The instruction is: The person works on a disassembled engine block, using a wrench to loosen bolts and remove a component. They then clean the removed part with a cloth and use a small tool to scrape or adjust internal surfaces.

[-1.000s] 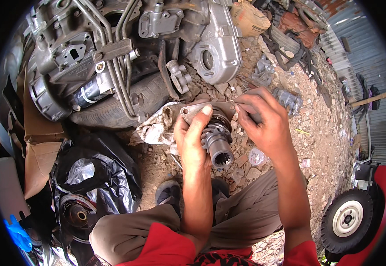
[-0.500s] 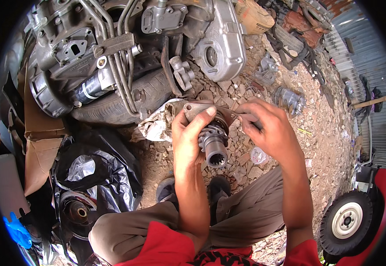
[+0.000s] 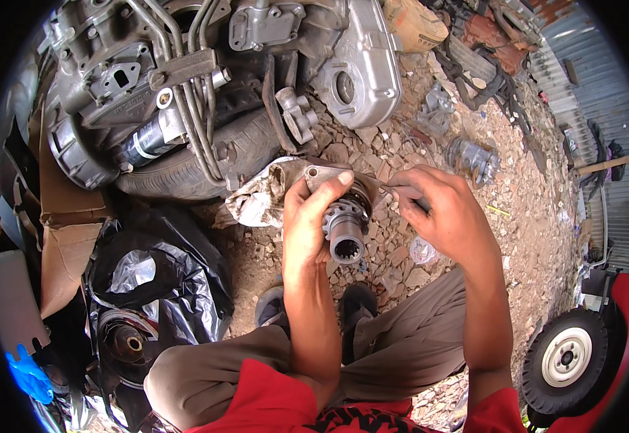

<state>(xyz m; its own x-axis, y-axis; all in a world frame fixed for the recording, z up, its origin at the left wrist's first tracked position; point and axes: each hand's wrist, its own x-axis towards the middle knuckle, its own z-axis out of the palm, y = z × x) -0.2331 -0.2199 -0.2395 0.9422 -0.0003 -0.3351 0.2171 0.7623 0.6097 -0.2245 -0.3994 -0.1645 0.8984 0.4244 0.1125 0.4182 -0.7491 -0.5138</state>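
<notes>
Head view, looking down: a large grey engine block [image 3: 206,86] with metal pipes lies on a worn tyre [image 3: 192,169] at the top of the frame, above rubble-strewn ground [image 3: 531,209]. Black plastic sheeting [image 3: 148,267] bunches at lower left, and a small white-hubbed wheel [image 3: 567,357] sits at lower right. Both forearms rise from the lower edge over bent knees in grey trousers. The left hand [image 3: 307,224] is wrapped around a splined gear assembly [image 3: 347,227], thumb stretched up onto its flat metal flange [image 3: 322,175], holding the part upright just above the ground with its toothed bore facing the camera. The right hand [image 3: 441,209], wrist bent inward, has its fingers curled narrow at the flange's right edge, pinching something thin and dark there; what it is cannot be told. A dirty rag [image 3: 260,202] lies just left of the assembly.
</notes>
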